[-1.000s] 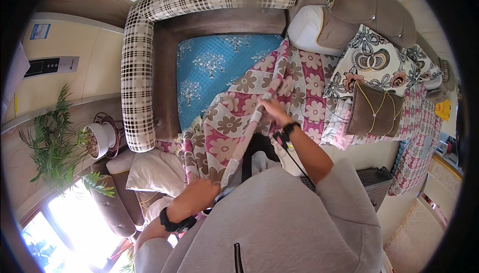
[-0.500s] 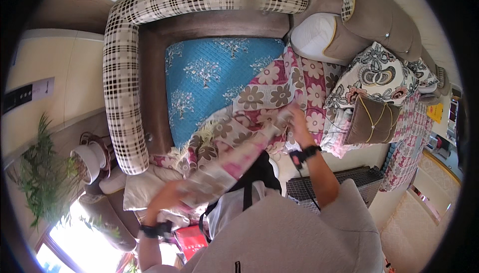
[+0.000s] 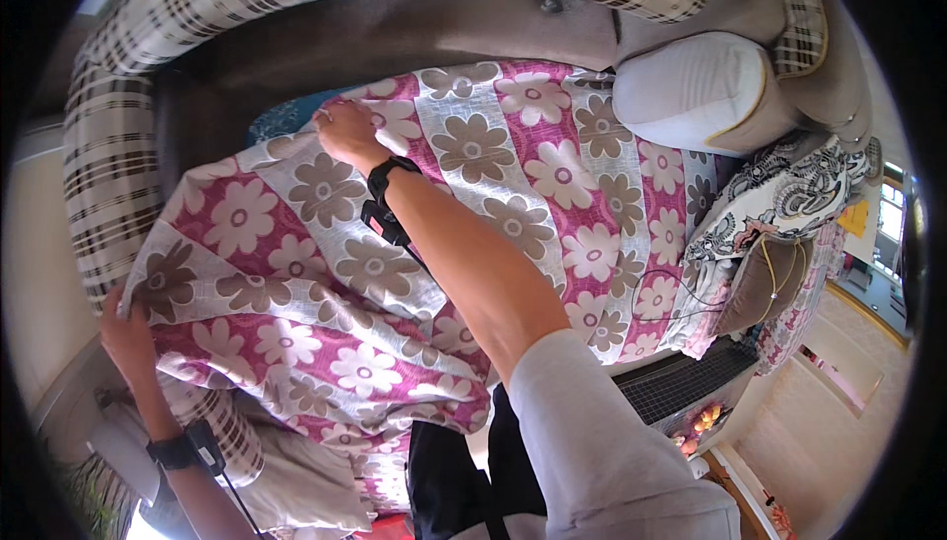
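A floral sofa cover (image 3: 473, 150) in pink and pale grey stripes lies spread over the seat of the sofa. My left hand (image 3: 128, 338) pinches its left edge beside the plaid armrest (image 3: 110, 185). Farther up, my right hand (image 3: 347, 131) reaches across and closes on the cover's far edge, near the backrest. Between the two hands the cloth hangs loose, with folds toward my body. A narrow strip of blue quilted pad (image 3: 286, 118) shows past the far edge; the cover hides the rest of it.
On the right stand a pale bolster cushion (image 3: 691, 91), a patterned pillow (image 3: 779, 200) and a brown cushion (image 3: 764, 284). A thin dark cable (image 3: 641, 288) loops over the cover there. A cream cushion (image 3: 306, 476) lies at lower left, and a dark mesh-topped unit (image 3: 681, 382) stands at right.
The cover has been drawn left and away from me over most of the blue pad. Both hands have moved left and farther out, the right one to the far edge.
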Available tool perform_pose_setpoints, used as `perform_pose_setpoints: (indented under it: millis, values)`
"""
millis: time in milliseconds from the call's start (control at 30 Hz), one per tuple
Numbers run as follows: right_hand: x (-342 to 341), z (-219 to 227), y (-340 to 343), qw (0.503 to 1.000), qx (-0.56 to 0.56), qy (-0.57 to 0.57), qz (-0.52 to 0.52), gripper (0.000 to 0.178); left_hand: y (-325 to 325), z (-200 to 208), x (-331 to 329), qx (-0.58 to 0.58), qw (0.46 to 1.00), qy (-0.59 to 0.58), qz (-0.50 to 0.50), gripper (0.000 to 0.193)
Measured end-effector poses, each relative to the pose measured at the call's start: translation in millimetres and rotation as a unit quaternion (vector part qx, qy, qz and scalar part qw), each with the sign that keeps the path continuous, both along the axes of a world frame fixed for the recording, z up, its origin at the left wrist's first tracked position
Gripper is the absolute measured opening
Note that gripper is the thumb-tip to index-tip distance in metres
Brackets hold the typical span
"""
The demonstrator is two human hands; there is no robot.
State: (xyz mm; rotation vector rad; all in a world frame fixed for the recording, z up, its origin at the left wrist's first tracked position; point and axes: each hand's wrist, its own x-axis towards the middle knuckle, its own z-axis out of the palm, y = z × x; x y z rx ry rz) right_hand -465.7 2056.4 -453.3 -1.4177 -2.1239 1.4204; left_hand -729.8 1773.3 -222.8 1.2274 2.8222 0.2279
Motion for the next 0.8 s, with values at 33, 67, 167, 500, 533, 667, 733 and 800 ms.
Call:
perform_pose_setpoints:
  millis: [33,67,167,500,533,667,733,800]
  values:
    - [3.1,-17.2,4.9,1.000,0.010,0.005,0.000,0.040,16.8,-11.8,16.5,0.024,1.000,-0.016,-0.003,0.031]
    - [-0.5,-25.2,7.5,1.000,-0.016,0.018,-0.010,0.040,23.8,-18.8,26.9,0.043,0.999,-0.027,0.003,0.031]
    - [-13.0,-46.5,29.3,0.993,-0.064,0.060,-0.074,0.041,30.1,-31.9,31.3,0.129,0.990,-0.015,0.050,0.031]
    - [5.3,-69.3,28.1,0.951,-0.192,0.211,-0.115,0.034,43.6,-66.8,55.9,-0.125,0.992,0.011,-0.013,0.040]
    - [14.8,-59.0,18.8,0.955,-0.182,0.208,-0.107,0.035,43.5,-72.9,60.7,-0.124,0.992,-0.018,-0.003,0.041]
    - [69.4,-13.3,-30.8,0.944,-0.252,0.188,-0.101,0.039,41.5,-92.0,85.9,-0.104,0.970,-0.217,-0.039,0.048]
    - [96.3,0.1,-47.3,0.945,-0.263,0.168,-0.097,0.037,46.3,-98.0,109.9,-0.116,0.933,-0.329,-0.085,0.056]
    - [104.5,-11.1,-69.6,0.867,-0.281,0.350,-0.216,0.041,21.6,-120.2,127.4,-0.143,0.940,-0.267,-0.154,0.068]
